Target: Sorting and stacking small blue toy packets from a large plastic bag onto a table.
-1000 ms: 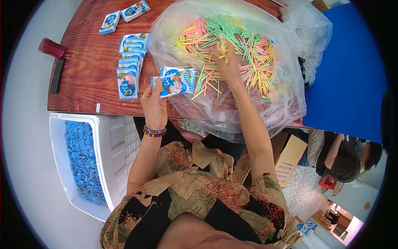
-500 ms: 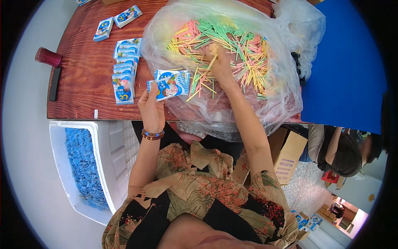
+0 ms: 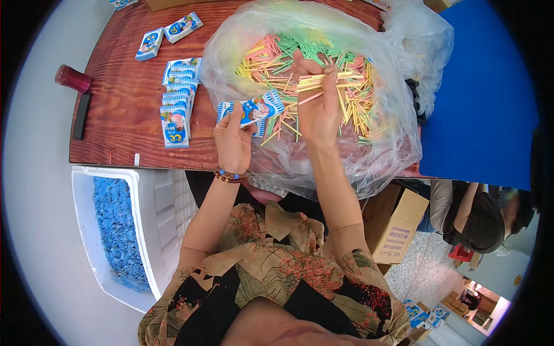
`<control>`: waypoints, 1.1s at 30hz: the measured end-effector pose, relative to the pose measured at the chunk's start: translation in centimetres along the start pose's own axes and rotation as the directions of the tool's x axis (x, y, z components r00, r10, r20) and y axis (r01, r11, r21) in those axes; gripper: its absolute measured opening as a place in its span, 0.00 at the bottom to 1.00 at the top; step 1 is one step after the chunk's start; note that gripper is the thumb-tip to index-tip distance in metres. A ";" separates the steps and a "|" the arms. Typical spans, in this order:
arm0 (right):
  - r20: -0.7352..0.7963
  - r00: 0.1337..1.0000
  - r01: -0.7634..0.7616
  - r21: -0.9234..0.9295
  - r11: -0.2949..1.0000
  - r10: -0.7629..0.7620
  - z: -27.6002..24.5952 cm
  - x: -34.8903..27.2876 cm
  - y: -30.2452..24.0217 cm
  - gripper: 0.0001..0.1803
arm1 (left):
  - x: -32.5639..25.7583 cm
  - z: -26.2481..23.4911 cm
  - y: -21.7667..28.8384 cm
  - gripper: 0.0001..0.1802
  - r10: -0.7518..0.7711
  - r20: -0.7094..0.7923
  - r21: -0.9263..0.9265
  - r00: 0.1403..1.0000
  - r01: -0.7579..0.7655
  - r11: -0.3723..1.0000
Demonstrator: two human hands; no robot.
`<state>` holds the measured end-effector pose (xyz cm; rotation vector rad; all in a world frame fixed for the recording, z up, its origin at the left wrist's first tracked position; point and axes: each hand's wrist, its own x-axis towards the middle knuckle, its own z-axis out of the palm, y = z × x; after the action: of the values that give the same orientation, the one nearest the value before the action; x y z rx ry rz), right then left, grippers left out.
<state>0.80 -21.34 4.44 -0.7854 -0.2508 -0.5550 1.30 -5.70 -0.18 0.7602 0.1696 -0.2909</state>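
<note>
Head view: over the left side of the plastic bag (image 3: 399, 130), the left hand (image 3: 232, 141) pinched a blue-and-white packet (image 3: 262, 109); the right hand (image 3: 319, 119) gripped uneven sticks (image 3: 312, 82), which slack pressure could have spilled.

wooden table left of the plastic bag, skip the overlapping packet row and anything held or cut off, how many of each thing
Blue-and-white packs: 2
Dark red cylinder: 1
Black bar: 1
Small white strip: 1
Total: 5
</note>
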 end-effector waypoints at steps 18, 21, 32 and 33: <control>0.008 0.952 0.295 -0.295 0.909 -0.306 3.2 -1.2 0.5 0.09 | -0.9 0.8 -0.4 0.09 -0.135 0.024 -0.072 0.991 0.137 0.988; 0.086 0.955 0.293 -0.403 0.867 -0.283 2.9 -1.7 1.0 0.07 | -0.9 0.8 -0.4 0.10 -0.137 0.019 -0.090 0.990 0.138 0.986; -0.007 0.963 0.250 -0.364 0.897 -0.271 3.1 -2.0 1.1 0.09 | -0.9 0.9 -0.4 0.10 -0.140 0.018 -0.096 0.990 0.141 0.985; -0.005 0.962 0.252 -0.364 0.897 -0.272 3.1 -2.0 1.2 0.09 | -1.0 1.1 -0.3 0.10 -0.150 0.005 -0.090 0.989 0.150 0.985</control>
<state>-0.18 -17.64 5.01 -1.1000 -0.2066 -0.8942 0.30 -6.53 0.67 0.6587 0.2405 -0.4226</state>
